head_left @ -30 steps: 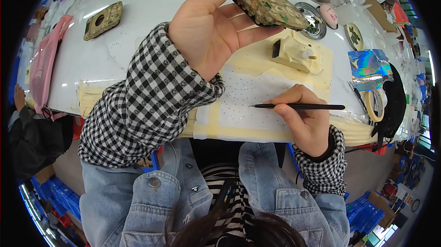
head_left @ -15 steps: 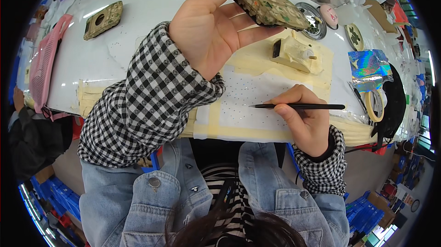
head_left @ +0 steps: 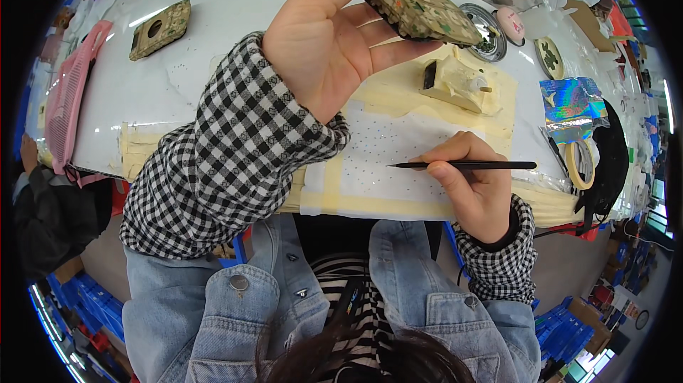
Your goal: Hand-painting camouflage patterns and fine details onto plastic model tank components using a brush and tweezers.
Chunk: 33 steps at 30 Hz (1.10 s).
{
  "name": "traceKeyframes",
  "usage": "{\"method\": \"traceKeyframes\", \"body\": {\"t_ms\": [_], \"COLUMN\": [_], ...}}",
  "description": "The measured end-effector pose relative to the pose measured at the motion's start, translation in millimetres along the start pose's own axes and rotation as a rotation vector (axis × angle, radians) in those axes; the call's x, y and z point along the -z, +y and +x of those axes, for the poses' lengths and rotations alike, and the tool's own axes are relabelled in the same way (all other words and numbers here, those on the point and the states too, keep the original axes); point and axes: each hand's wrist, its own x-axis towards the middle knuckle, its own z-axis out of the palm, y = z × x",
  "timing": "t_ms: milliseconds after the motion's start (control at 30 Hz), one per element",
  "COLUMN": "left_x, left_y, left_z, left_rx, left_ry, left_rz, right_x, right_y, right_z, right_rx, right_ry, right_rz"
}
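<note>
My left hand is raised over the table, its thumb and fingers gripping a camouflage-painted model tank hull by its edges. The hull has a round hole in its top and is tilted. Lower right, my right hand pinches a slim black pointed tool between thumb and fingers; I cannot tell whether it is a brush or tweezers. Its fine tip is at a white sheet dotted with rows of tiny dark specks. Beyond the sheet, a block wrapped in cream tape stands on taped paper.
More camouflage hulls lie to the left, one hull nearest. A pink mesh basket stands at the left edge. On the right are a round metal dish, a pink egg-shaped object, a shiny holographic pouch and a tape roll.
Almost nothing differs. The hull in my left hand and the black tool in my right hand have shifted very slightly; both grips stay the same.
</note>
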Motion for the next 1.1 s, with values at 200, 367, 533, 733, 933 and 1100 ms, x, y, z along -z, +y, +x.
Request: {"method": "traceKeyframes", "body": {"t_ms": [200, 367, 533, 733, 933, 1100], "left_x": [0, -4, -1, -5, -12, -14], "left_y": [0, -4, -4, -7, -9, -12], "left_z": [-1, -1, -3, -7, -12, -14], "left_rx": [-0.006, -0.131, -0.067, 0.000, 0.042, 0.047], "left_ry": [0.027, 0.000, 0.005, 0.009, 0.016, 0.026], "left_rz": [0.031, 0.188, 0.163, 0.157, 0.179, 0.211], "right_x": [0, 12, 31, 36, 26, 21], "right_y": [-2, -12, -38, -67, -69, -61], "right_z": [-1, -5, 0, 22, 35, 39], "right_rx": [-0.002, 0.090, 0.320, 0.556, 0.437, 0.418], "right_ry": [0.006, 0.084, 0.182, 0.255, 0.278, 0.257], "right_rz": [0.011, 0.020, 0.072, 0.088, 0.101, 0.012]}}
